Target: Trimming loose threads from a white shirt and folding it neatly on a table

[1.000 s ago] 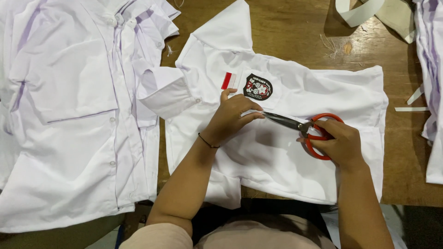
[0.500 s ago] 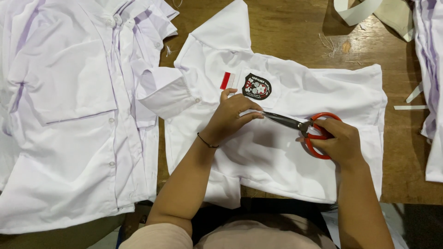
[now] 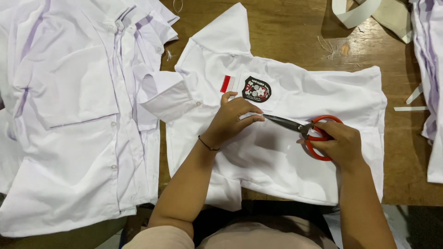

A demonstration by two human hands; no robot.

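Shirt (image 3: 277,157): white, short-sleeved, laid flat on counter (image 3: 295,32), approx. centre of view, collar toward the left. Dark badge (image 3: 256,89) and small red-and-white patch (image 3: 226,84) sit on the chest area, side by side.

Scissors (image 3: 300,131): red handles, dark blades, lying low over the shirt below the badge. Blade tips point left and meet the left fingertips; blades appear closed or nearly so, cannot tell exactly.

Right hand (image 3: 339,145): fingers through and around the red handles, curled tight in a firm grip.

Left hand (image 3: 233,120): rests on the shirt just below the badge. Thumb and forefinger are pressed together at the blade tips, pinching at the fabric; what exactly lies between them is too small to tell. Thin dark band on the wrist.

Surroundings: pile of white shirts (image 3: 69,115) w/ faint purple shading at left, overlapping the near sleeve. More white cloth (image 3: 431,69) at right edge. Cream strap (image 3: 364,14) at top right. Loose threads (image 3: 328,46) on bare wood above the shirt. Narrow white strips (image 3: 410,109) near the right edge.
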